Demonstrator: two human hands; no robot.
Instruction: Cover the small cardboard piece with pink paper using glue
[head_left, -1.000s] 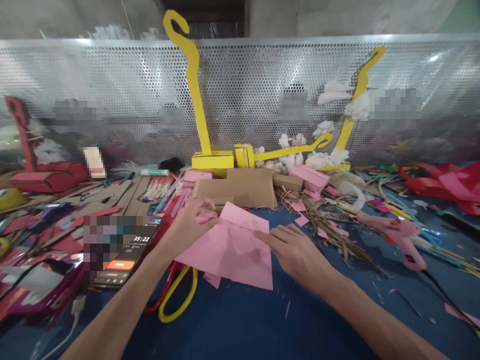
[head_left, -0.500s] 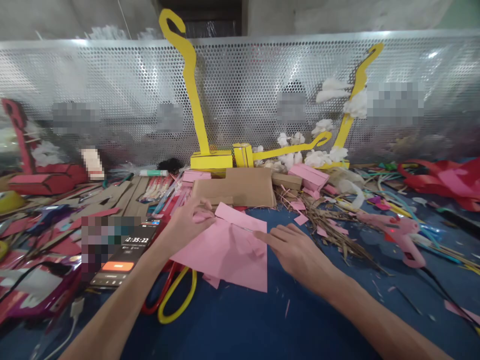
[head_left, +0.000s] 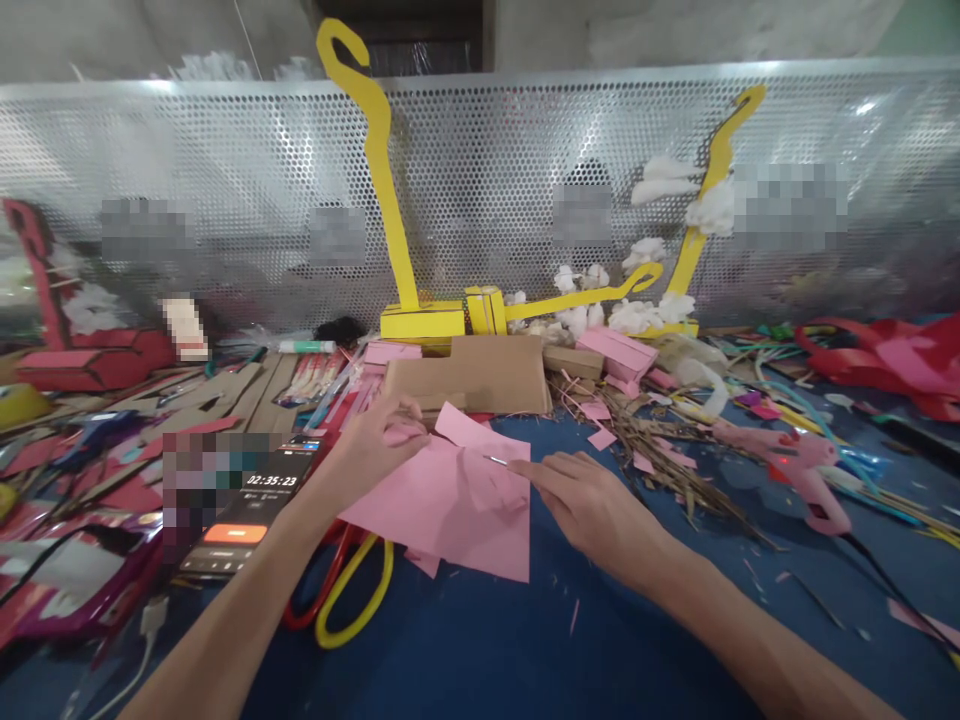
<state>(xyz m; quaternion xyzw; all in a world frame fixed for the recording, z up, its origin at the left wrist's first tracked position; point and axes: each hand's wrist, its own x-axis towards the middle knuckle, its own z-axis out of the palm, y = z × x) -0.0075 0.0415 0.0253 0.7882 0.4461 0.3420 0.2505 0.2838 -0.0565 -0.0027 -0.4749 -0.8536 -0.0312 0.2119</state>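
A pink sheet of paper [head_left: 442, 520] lies at an angle on the blue work surface. Near its upper left edge, my left hand [head_left: 379, 435] has its fingers closed on a small folded pink paper piece [head_left: 403, 433]. My right hand [head_left: 581, 490], at the sheet's right edge, grips a thin tool with a slim silver tip [head_left: 495, 460]; the fingers cover most of it, so I cannot tell its exact kind. The tip points left over the sheet. A narrower pink flap [head_left: 469, 425] rises at the top, partly cut or overlapping; which one is unclear.
Scissors with red and yellow handles [head_left: 352, 600] lie left of the sheet, near a phone [head_left: 255, 510] showing a timer. A pink glue gun [head_left: 814, 470] rests at right with its cord trailing. Behind stand brown cardboard [head_left: 480, 375], pink boxes [head_left: 619, 352] and yellow hooked stands [head_left: 386, 200].
The silver tip has drawn back to the right, and less of it shows. The pink sheet has shifted slightly left. My left hand keeps almost the same place.
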